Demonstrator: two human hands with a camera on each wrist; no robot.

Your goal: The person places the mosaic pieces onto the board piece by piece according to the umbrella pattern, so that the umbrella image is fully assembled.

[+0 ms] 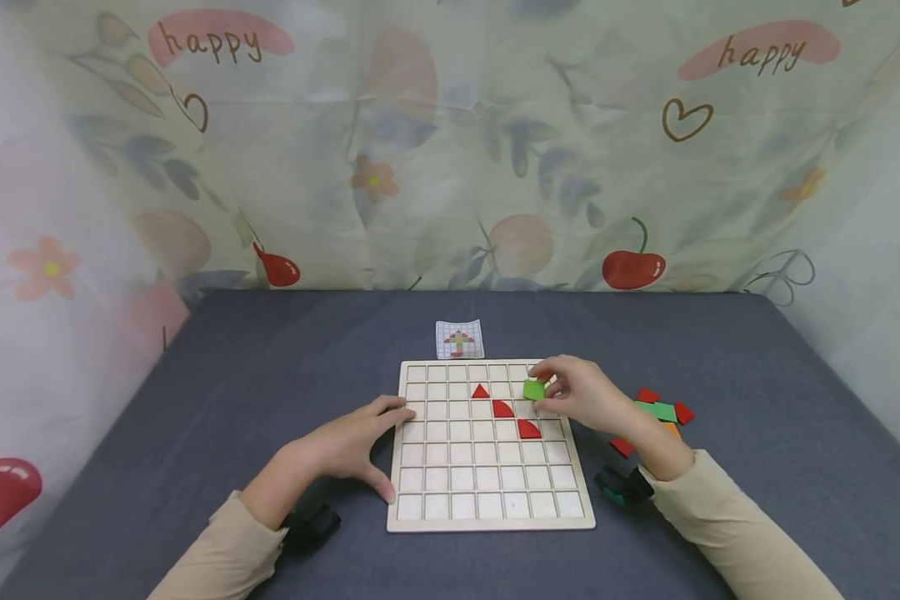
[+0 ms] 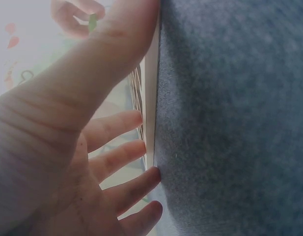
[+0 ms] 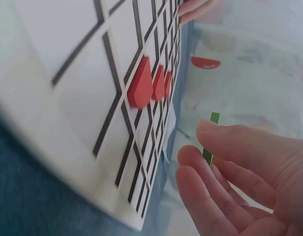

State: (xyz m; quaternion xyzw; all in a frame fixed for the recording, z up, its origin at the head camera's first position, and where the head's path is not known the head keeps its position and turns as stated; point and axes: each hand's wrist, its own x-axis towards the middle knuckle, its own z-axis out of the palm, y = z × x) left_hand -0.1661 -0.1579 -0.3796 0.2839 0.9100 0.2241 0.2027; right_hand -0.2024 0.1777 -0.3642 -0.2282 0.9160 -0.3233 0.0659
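A white grid board (image 1: 450, 504) lies on the dark table, with a red triangle (image 1: 481, 392) and two red quarter-round pieces (image 1: 502, 409) set in its cells. Above the board's upper right part, my right hand (image 1: 581, 392) pinches a green square tile (image 1: 534, 390) between thumb and fingers. In the right wrist view the tile (image 3: 210, 140) shows edge-on, apart from the board. My left hand (image 1: 356, 442) rests along the board's left edge, thumb low and fingertips higher up. The left wrist view shows its fingers (image 2: 122, 157) spread at the board's side.
A small card (image 1: 460, 340) with a printed coloured pattern on a grid lies just beyond the board. Right of the board, partly behind my right forearm, is a loose pile of red, green and orange pieces (image 1: 663, 412). A patterned cloth (image 1: 450, 167) hangs behind the table.
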